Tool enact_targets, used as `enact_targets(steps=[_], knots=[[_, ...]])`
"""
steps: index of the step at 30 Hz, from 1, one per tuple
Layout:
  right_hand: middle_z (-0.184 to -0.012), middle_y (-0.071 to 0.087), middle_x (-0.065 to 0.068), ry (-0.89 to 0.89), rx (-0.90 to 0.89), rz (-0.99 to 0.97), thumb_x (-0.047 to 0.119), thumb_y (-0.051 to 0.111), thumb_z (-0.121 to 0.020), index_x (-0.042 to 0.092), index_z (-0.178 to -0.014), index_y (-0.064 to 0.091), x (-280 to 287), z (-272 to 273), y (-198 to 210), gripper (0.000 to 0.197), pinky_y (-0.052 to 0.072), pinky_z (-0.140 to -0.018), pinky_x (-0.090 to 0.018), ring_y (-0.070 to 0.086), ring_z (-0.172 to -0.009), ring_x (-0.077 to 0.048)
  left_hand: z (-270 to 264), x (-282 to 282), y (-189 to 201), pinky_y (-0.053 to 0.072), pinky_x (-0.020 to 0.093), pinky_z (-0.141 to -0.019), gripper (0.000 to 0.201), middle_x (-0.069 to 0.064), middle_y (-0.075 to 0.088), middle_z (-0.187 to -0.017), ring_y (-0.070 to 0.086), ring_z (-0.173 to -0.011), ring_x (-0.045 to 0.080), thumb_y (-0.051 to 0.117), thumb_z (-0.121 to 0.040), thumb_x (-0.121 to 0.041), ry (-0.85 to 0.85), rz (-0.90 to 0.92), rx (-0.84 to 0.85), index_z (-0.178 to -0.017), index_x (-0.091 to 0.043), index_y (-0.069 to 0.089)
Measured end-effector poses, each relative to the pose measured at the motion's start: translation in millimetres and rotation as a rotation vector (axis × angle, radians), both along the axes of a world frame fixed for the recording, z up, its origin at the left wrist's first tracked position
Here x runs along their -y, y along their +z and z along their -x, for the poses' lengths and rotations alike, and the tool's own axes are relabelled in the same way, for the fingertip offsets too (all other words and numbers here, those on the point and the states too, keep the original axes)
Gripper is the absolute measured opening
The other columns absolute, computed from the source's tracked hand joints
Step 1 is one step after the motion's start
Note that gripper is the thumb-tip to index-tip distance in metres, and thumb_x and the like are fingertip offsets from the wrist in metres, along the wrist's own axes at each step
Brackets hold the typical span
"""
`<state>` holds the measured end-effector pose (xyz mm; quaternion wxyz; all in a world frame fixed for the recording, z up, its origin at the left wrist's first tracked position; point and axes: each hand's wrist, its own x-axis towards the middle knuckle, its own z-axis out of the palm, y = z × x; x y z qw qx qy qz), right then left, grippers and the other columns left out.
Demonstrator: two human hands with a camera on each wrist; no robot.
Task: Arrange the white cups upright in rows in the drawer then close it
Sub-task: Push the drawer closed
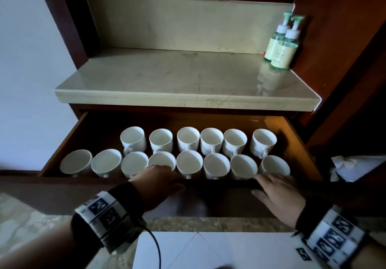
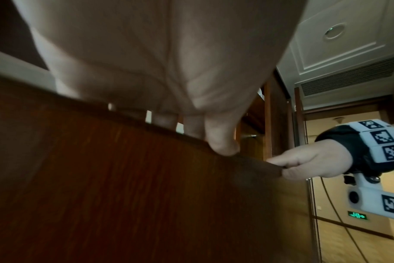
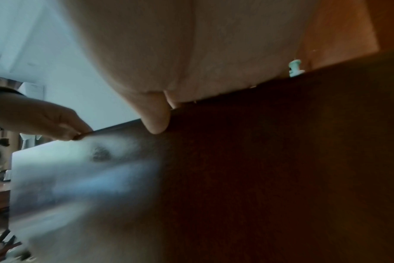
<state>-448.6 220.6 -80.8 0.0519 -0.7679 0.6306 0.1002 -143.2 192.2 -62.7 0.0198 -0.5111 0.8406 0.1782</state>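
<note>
Stood upright, mouths up, in two rows running left to right inside the open wooden drawer [image 1: 296, 143]: fourteen white cups [image 1: 188, 139], six behind, eight in front, front-row handles mostly hidden by the drawer front. Gripped the drawer's front edge on both sides, left hand [image 1: 158, 182] and right hand [image 1: 277, 193], fingers over the top, thumbs on the face. On the marble desk [image 1: 146, 76], two green pump bottles [image 1: 281, 45], labels unreadable.

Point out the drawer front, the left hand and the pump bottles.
drawer front [image 1: 219, 185], head view, dark top edge between the hands.
left hand [image 1: 158, 177], head view, back of the hand.
pump bottles [image 1: 281, 56], head view, front bottle's green body.
</note>
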Motion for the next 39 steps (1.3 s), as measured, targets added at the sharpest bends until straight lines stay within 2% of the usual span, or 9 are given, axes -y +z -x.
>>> enact_targets(steps=[4, 9, 11, 16, 20, 23, 29, 33, 39], knots=[[-0.086, 0.07, 0.001, -0.02, 0.031, 0.076, 0.048, 0.036, -0.078, 0.022, -0.105, 0.057, -4.0, -41.7, -10.9, 0.043, 0.05, -0.059, -0.04, 0.068, -0.073, -0.026, 0.1, -16.4, -26.1, 0.044, 0.036, -0.088, 0.041, -0.006, 0.066, -0.109, 0.062, -0.104, 0.023, 0.033, -0.094, -0.051, 0.099, 0.267, 0.027, -0.121, -0.036, 0.059], [-0.147, 0.041, -0.002, 0.001, 0.055, 0.12, 0.047, 0.035, -0.092, 0.022, -0.14, 0.043, -2.3, -77.2, -10.0, 0.055, 0.038, -0.094, -0.055, 0.047, -0.128, -0.031, -1.3, -23.3, -39.6, 0.051, 0.032, -0.056, 0.042, -0.013, 0.07, -0.075, 0.07, -0.071, 0.016, 0.038, -0.079, -0.048, 0.14, 0.384, -0.026, -0.099, -0.032, 0.072], [-0.161, 0.004, -0.001, -0.014, 0.032, 0.074, 0.047, 0.035, -0.097, 0.028, -0.151, 0.016, 1.3, -78.1, -14.2, 0.061, 0.02, -0.108, -0.055, 0.015, -0.145, -0.029, -0.7, -20.1, -39.1, 0.052, 0.031, -0.061, 0.042, -0.013, 0.072, -0.086, 0.071, -0.079, 0.016, 0.039, -0.079, -0.048, 0.114, 0.402, -0.05, -0.101, -0.033, 0.072], [-0.156, -0.028, -0.002, -0.037, 0.044, 0.129, 0.05, 0.036, -0.097, 0.033, -0.151, -0.006, 19.7, -78.5, -16.0, 0.071, 0.01, -0.113, -0.055, -0.013, -0.147, -0.029, 1.8, -0.9, -39.5, 0.054, 0.041, -0.082, 0.051, 0.002, 0.063, -0.129, 0.062, -0.118, 0.026, 0.04, -0.082, -0.05, 0.198, 0.356, -0.079, -0.128, -0.031, 0.053], [-0.15, -0.04, -0.003, -0.048, 0.043, 0.139, 0.055, 0.037, -0.095, 0.035, -0.148, -0.018, 41.6, -83.2, -12.7, 0.08, 0.01, -0.114, -0.053, -0.023, -0.144, -0.03, 4.8, 20.5, -42.9, 0.017, 0.042, -0.118, 0.068, 0.002, 0.002, -0.162, 0.001, -0.15, 0.023, 0.038, -0.095, -0.051, 0.25, 0.336, -0.082, -0.152, -0.035, 0.004], [-0.14, -0.048, -0.003, -0.076, 0.043, 0.167, 0.061, 0.039, -0.091, 0.031, -0.148, -0.023, 60.3, -84.3, -13.3, 0.089, 0.01, -0.115, -0.052, -0.023, -0.144, -0.032, 2.8, 37.5, -39.6, 0.002, 0.04, -0.12, 0.08, 0.002, -0.019, -0.16, -0.02, -0.148, 0.022, 0.037, -0.093, -0.058, 0.317, 0.323, -0.076, -0.15, -0.036, -0.013], [-0.143, -0.047, -0.004, -0.076, 0.1, 0.287, 0.066, 0.048, -0.084, 0.033, -0.143, -0.025, 98.7, -82.9, -23.1, 0.1, 0.012, -0.114, -0.055, -0.024, -0.142, -0.032, -0.9, 73.2, -39.2, -0.004, 0.048, -0.119, 0.094, 0.006, -0.029, -0.156, -0.026, -0.145, 0.026, 0.041, -0.085, -0.069, 0.397, 0.376, -0.072, -0.148, -0.035, -0.021], [-0.157, -0.006, -0.01, -0.098, 0.115, 0.413, 0.067, 0.07, -0.063, 0.027, -0.147, 0.007, 127.4, -81.5, -29.1, 0.112, 0.031, -0.103, -0.06, 0.002, -0.142, -0.033, 1.0, 100.2, -38.5, -0.006, 0.048, -0.118, 0.101, 0.007, -0.029, -0.156, -0.026, -0.145, 0.027, 0.043, -0.083, -0.071, 0.443, 0.406, -0.105, -0.141, -0.032, -0.029], [-0.158, -0.006, -0.013, -0.085, 0.103, 0.495, 0.068, 0.076, -0.053, 0.024, -0.148, 0.008, 171.1, -77.9, -24.1, 0.124, 0.027, -0.104, -0.062, 0.004, -0.143, -0.035, -2.4, 143.8, -33.3, -0.004, 0.05, -0.118, 0.114, 0.006, -0.027, -0.157, -0.023, -0.146, 0.029, 0.055, -0.075, -0.071, 0.446, 0.472, -0.061, -0.144, -0.03, -0.027]])
